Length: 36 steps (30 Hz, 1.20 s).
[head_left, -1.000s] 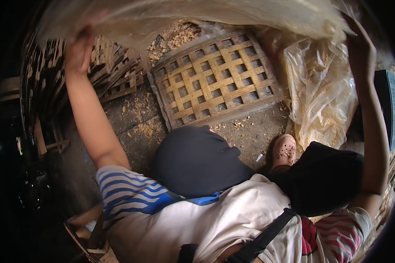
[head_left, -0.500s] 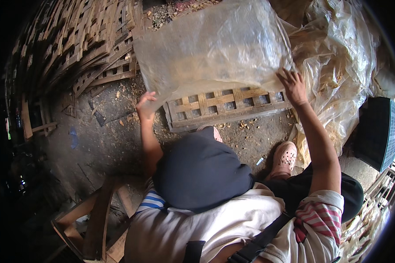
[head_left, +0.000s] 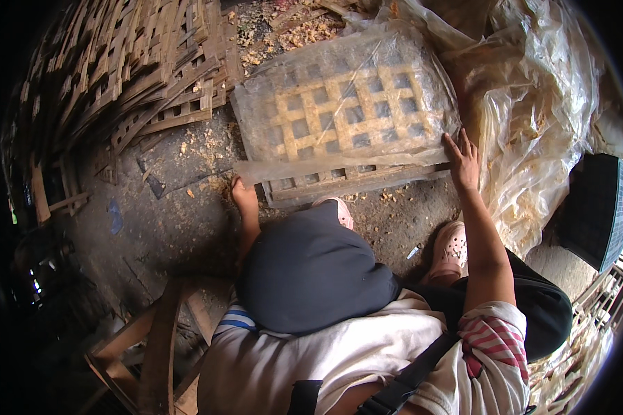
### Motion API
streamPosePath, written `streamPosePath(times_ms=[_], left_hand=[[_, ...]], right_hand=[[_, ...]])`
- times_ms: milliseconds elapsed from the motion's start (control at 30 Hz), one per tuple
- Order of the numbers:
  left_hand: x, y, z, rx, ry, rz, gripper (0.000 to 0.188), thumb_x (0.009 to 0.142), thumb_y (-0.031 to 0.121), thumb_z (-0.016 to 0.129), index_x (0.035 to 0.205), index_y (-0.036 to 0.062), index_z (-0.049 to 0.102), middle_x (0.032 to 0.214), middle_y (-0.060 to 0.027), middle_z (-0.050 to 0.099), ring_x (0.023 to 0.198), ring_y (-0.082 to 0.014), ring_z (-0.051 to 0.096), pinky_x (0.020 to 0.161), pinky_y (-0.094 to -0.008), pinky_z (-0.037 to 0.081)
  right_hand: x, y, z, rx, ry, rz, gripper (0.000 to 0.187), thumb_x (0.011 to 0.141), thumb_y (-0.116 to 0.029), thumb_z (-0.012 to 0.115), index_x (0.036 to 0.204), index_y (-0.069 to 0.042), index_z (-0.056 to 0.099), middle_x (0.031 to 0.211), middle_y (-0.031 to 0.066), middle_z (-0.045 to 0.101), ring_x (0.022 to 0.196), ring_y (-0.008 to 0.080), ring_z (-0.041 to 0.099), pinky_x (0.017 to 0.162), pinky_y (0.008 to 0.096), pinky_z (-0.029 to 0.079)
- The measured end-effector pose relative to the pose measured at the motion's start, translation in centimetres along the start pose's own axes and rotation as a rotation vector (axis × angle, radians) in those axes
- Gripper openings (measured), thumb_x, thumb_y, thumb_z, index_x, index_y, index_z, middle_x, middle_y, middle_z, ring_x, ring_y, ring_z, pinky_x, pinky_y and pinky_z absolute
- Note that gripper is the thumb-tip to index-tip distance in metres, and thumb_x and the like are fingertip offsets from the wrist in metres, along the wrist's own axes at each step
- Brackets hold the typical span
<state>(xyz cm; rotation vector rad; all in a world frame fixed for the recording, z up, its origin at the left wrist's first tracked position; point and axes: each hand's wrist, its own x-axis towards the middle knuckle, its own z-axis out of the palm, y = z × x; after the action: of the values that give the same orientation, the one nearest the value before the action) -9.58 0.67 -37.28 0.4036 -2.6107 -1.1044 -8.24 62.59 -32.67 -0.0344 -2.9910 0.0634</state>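
Note:
A clear plastic sheet [head_left: 358,123] lies over a slatted wooden lattice panel [head_left: 327,181], whose crossed strips show through it. The panel's near edge stays uncovered. At the sheet's near left corner, my left hand [head_left: 244,196] is closed on the plastic, just off the panel's left end. My right hand [head_left: 465,164] grips the near right corner, thumb and fingers at the edge of the sheet. Between my hands the sheet's near edge is stretched and slightly raised above the panel.
Lattice panels [head_left: 138,66] are stacked at the far left. Crumpled plastic sheeting [head_left: 526,117] is heaped on the right, beside a dark crate [head_left: 592,211]. A wooden frame [head_left: 156,353] lies at lower left. Crumbs litter the floor [head_left: 187,228] around my pink clogs [head_left: 450,249].
The sheet has come down from a raised, billowing position onto the panel. My left hand has lowered toward me, and my right hand has come slightly nearer too.

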Motion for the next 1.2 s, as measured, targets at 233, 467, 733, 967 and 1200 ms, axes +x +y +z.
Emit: streamPosePath(times_ms=[233, 467, 733, 967, 1200], left_hand=[[0.4, 2.4, 2.5, -0.300, -0.064, -0.183, 0.017, 0.090, -0.002, 0.062, 0.103, -0.0010, 0.072, 0.101, -0.0103, 0.073, 0.101, -0.0261, 0.069, 0.091, -0.0360, 0.052], [1.5, -1.5, 2.5, -0.075, -0.074, 0.144, 0.025, 0.088, 0.003, 0.067, 0.112, 0.0042, 0.074, 0.103, -0.0136, 0.074, 0.096, -0.0250, 0.070, 0.088, -0.0326, 0.054], [3.4, 4.5, 1.2, 0.076, -0.006, 0.305, 0.031, 0.088, 0.005, 0.068, 0.119, 0.0076, 0.074, 0.106, -0.0140, 0.073, 0.101, -0.0236, 0.069, 0.091, -0.0326, 0.053], [4.3, 3.3, -1.6, -0.196, -0.073, -0.148, 0.034, 0.092, -0.012, 0.045, 0.115, -0.0037, 0.068, 0.112, -0.0158, 0.072, 0.107, -0.0238, 0.068, 0.099, -0.0349, 0.051], [8.0, 15.0, -5.7, -0.407, 0.063, 0.060, 0.036, 0.091, -0.019, 0.043, 0.108, -0.0031, 0.070, 0.113, -0.0154, 0.073, 0.110, -0.0221, 0.069, 0.102, -0.0339, 0.052]], right_hand=[[-1.8, -0.6, -0.2, 0.063, -0.021, 0.104, 0.059, 0.093, -0.011, 0.055, 0.145, -0.038, 0.054, 0.159, 0.0157, 0.039, 0.133, 0.0385, 0.048, 0.112, 0.0486, 0.038], [-2.2, -0.6, -1.6, 0.104, -0.170, 0.076, 0.067, 0.089, -0.019, 0.055, 0.152, -0.039, 0.044, 0.162, 0.0170, 0.032, 0.139, 0.0456, 0.038, 0.117, 0.0525, 0.031], [-2.2, 0.6, -0.7, 0.171, 0.072, 0.169, 0.057, 0.105, -0.054, 0.026, 0.158, -0.034, 0.036, 0.168, 0.0128, 0.021, 0.147, 0.0419, 0.029, 0.123, 0.0521, 0.021], [3.0, -8.7, 0.1, -0.070, -0.213, 0.159, 0.062, 0.102, -0.044, 0.047, 0.160, -0.033, 0.030, 0.169, 0.0145, 0.017, 0.154, 0.0350, 0.019, 0.124, 0.0505, 0.016], [1.5, -11.5, 1.3, -0.095, -0.156, 0.339, 0.070, 0.097, -0.039, 0.051, 0.162, -0.030, 0.028, 0.169, 0.0118, 0.019, 0.156, 0.0320, 0.016, 0.124, 0.0519, 0.014]])
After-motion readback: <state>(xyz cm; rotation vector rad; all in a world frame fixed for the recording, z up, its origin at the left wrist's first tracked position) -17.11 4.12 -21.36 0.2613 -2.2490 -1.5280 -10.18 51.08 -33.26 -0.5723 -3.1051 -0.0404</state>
